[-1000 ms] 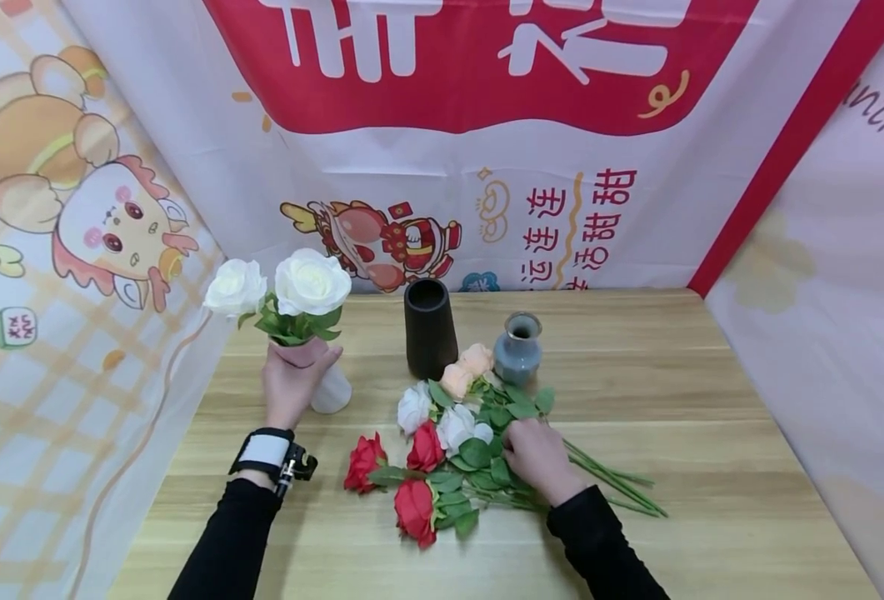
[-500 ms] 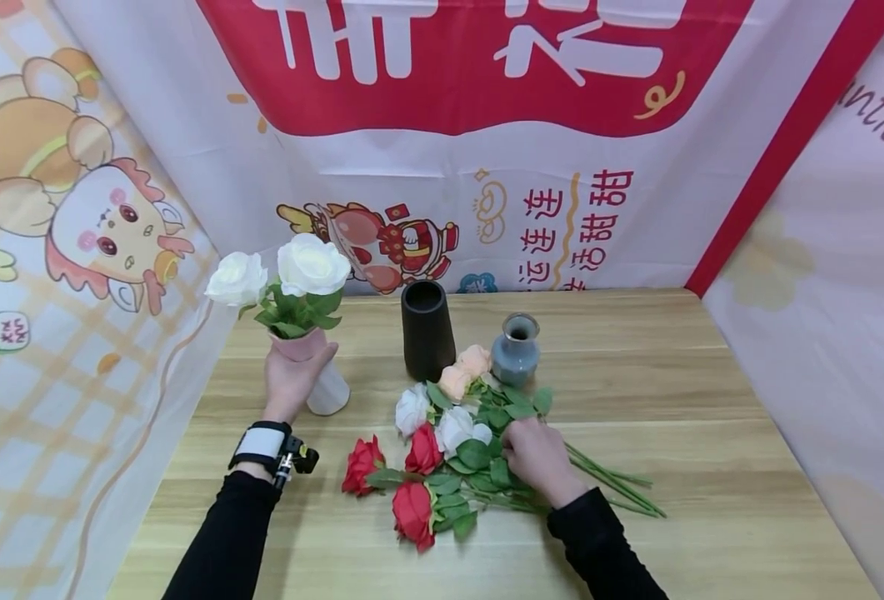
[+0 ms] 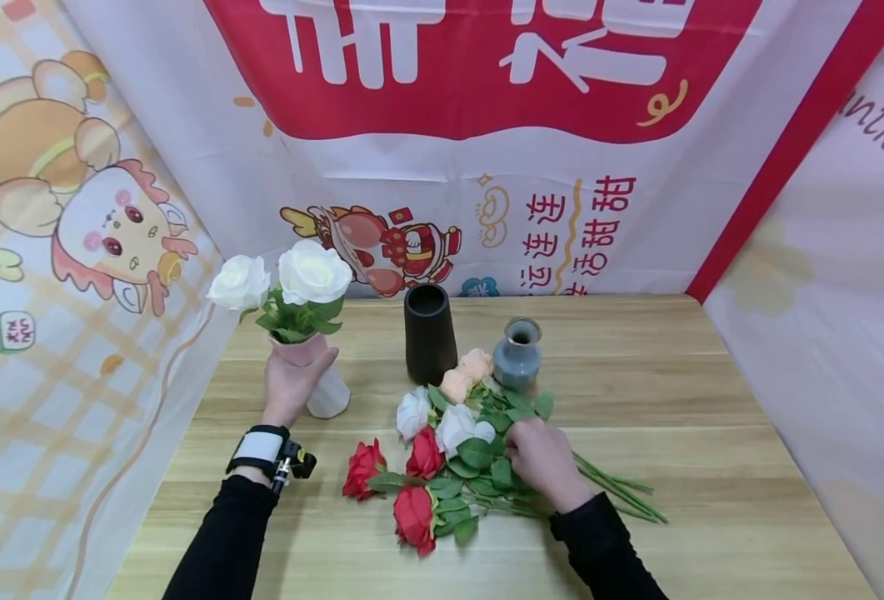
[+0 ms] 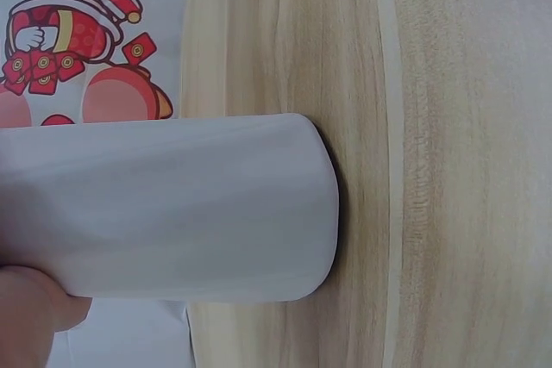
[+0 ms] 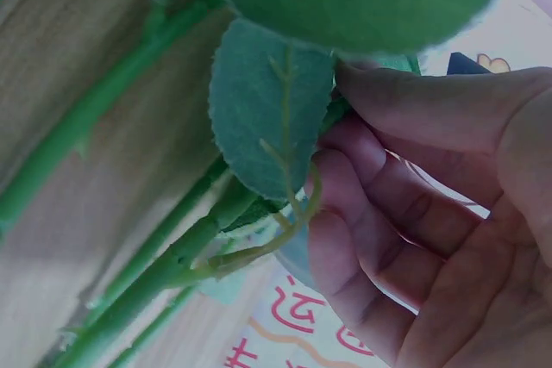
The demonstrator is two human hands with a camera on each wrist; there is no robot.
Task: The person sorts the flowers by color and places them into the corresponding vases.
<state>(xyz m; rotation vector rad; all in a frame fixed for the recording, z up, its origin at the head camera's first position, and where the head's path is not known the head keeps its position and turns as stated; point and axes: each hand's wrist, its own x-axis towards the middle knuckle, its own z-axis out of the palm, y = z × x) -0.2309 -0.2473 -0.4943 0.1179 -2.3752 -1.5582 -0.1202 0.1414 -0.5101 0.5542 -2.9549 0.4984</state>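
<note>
My left hand [image 3: 289, 387] grips the upper part of a vase [image 3: 329, 394], pink at the top and white below. Two white roses [image 3: 314, 272] with green leaves stand in it. In the left wrist view, the vase's white body [image 4: 198, 213] is close to the wooden surface, with the thumb at its side. My right hand [image 3: 542, 462] is over a pile of artificial flowers, its fingers curled and pinching a rose stem [image 5: 335, 112] partly hidden behind a leaf [image 5: 272, 105]. Red roses [image 3: 415, 518], white roses [image 3: 455, 429] and peach roses [image 3: 456, 385] lie there.
A tall black vase [image 3: 430, 337] and a small blue-grey vase [image 3: 516, 362] stand behind the flower pile. Green stems [image 3: 621, 490] extend to the right on the wooden table [image 3: 711, 467]. Printed cloth [image 3: 382, 158] hangs at the back and both sides.
The white roses and the vase's pink rim show slightly higher above my left hand than a second ago. My right hand stays almost in the same spot among the stems.
</note>
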